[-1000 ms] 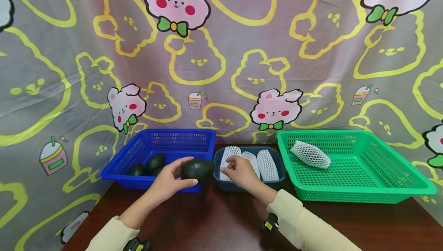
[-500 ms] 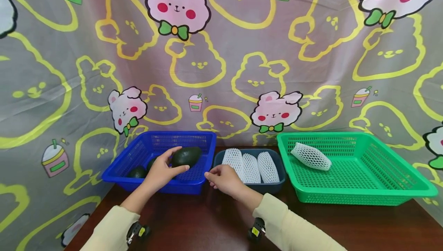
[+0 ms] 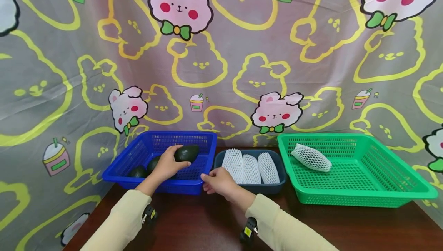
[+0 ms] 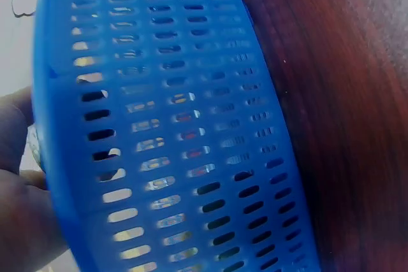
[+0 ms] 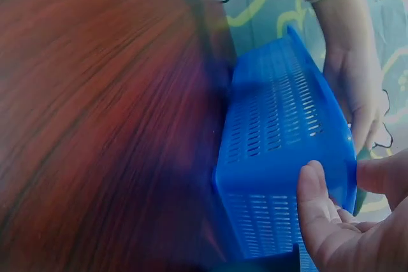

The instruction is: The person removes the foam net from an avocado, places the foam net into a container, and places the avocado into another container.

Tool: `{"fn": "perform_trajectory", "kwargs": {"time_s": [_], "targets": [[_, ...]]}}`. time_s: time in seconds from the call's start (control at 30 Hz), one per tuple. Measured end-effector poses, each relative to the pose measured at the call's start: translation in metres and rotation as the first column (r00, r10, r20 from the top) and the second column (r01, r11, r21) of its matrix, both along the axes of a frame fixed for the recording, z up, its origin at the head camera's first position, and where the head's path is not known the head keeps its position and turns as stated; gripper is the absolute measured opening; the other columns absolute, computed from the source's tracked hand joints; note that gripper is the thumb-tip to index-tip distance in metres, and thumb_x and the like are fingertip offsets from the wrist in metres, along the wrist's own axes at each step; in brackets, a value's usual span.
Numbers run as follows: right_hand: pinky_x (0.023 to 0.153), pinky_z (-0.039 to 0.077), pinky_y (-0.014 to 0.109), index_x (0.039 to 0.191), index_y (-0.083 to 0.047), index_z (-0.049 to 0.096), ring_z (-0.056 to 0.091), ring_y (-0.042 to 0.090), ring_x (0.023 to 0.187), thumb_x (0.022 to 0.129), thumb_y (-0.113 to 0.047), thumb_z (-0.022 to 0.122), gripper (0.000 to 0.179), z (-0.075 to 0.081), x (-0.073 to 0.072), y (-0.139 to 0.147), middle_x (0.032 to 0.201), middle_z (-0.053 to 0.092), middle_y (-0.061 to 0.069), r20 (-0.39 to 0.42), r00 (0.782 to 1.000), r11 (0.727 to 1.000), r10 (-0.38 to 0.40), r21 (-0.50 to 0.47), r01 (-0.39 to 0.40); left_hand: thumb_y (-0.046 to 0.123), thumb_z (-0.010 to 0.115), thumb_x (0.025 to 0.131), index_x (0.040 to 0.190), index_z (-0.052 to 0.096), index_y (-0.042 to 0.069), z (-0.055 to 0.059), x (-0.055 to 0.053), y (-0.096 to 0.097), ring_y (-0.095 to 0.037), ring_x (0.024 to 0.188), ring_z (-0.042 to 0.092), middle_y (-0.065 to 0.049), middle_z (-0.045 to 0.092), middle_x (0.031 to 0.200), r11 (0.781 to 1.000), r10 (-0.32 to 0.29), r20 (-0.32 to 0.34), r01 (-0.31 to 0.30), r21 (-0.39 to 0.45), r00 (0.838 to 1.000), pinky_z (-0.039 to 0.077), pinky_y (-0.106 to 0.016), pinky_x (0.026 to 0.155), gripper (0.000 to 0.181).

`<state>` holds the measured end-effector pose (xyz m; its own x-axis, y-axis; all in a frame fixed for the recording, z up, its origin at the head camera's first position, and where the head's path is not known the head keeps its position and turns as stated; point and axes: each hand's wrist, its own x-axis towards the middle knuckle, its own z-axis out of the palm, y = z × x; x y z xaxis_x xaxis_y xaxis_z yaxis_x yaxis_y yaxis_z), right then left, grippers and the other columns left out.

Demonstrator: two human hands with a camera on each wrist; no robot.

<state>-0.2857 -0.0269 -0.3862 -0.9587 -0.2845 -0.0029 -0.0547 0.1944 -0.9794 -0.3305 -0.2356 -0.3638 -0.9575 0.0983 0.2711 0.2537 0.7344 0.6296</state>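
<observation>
In the head view my left hand holds a dark green avocado low inside the blue basket, thumb at its near side and fingers over the top. More avocados lie at the basket's left end, partly covered by that hand. My right hand pinches the basket's near right corner. The right wrist view shows its thumb and fingers on either side of the blue rim. In the left wrist view the basket's slotted wall hides most of the left hand.
Right of the blue basket stands a small dark blue bin with three white foam net sleeves. A green basket at the right holds one more white net-wrapped piece. A patterned cloth hangs behind the brown table.
The left hand has carried the avocado leftward and lower, from the gap between basket and bin into the blue basket. My right hand has moved left from the foam sleeves to the basket's corner.
</observation>
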Motion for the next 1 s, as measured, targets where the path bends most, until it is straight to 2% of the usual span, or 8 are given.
{"fn": "perform_trajectory", "kwargs": {"time_s": [0.2, 0.33, 0.57, 0.8, 1.0], "targets": [[0.065, 0.058, 0.036, 0.093, 0.013, 0.063, 0.065, 0.017, 0.06, 0.094, -0.011, 0.064, 0.024, 0.001, -0.002, -0.002, 0.068, 0.065, 0.011, 0.136, 0.991, 0.994, 0.007, -0.108, 0.008, 0.017, 0.08, 0.078, 0.137, 0.045, -0.007, -0.007, -0.013, -0.001, -0.045, 0.118, 0.049, -0.03, 0.047, 0.135, 0.999, 0.003, 0.005, -0.003, -0.042, 1.0, 0.042, -0.055, 0.094, 0.073], [0.064, 0.058, 0.034, 0.088, 0.011, 0.062, 0.062, 0.013, 0.057, 0.095, -0.007, 0.062, 0.019, 0.002, -0.002, -0.003, 0.065, 0.063, 0.009, 0.17, 0.985, 0.989, 0.008, -0.148, 0.017, 0.014, 0.082, 0.075, 0.134, 0.048, -0.009, -0.01, -0.019, 0.001, -0.045, 0.117, 0.05, -0.03, 0.052, 0.13, 0.997, 0.011, 0.022, -0.01, -0.082, 1.0, 0.041, -0.055, 0.096, 0.071], [0.06, 0.057, 0.03, 0.072, -0.003, 0.055, 0.061, 0.012, 0.055, 0.094, -0.004, 0.062, 0.023, 0.004, -0.002, -0.004, 0.063, 0.063, 0.009, 0.184, 0.983, 0.985, -0.004, -0.171, 0.036, 0.01, 0.086, 0.07, 0.128, 0.053, -0.011, -0.012, -0.029, 0.004, -0.044, 0.113, 0.053, -0.029, 0.056, 0.124, 0.984, 0.01, 0.041, -0.003, -0.177, 0.999, 0.043, -0.053, 0.094, 0.07], [0.068, 0.058, 0.038, 0.071, -0.004, 0.053, 0.062, 0.012, 0.055, 0.094, -0.003, 0.062, 0.025, 0.003, -0.002, -0.004, 0.063, 0.062, 0.009, 0.178, 0.984, 0.985, 0.005, -0.173, 0.026, 0.008, 0.087, 0.069, 0.129, 0.052, -0.01, -0.013, -0.038, 0.005, -0.045, 0.116, 0.051, -0.029, 0.055, 0.126, 0.971, 0.053, 0.092, -0.029, -0.237, 0.994, 0.041, -0.054, 0.097, 0.071], [0.066, 0.058, 0.037, 0.076, 0.0, 0.057, 0.062, 0.013, 0.055, 0.094, -0.005, 0.063, 0.02, 0.003, -0.002, -0.003, 0.064, 0.063, 0.01, 0.171, 0.985, 0.988, -0.001, -0.153, 0.028, 0.007, 0.087, 0.068, 0.125, 0.053, -0.012, -0.019, -0.046, 0.004, -0.045, 0.114, 0.052, -0.03, 0.057, 0.122, 0.954, 0.047, 0.105, -0.014, -0.298, 0.993, 0.041, -0.052, 0.097, 0.069]]}}
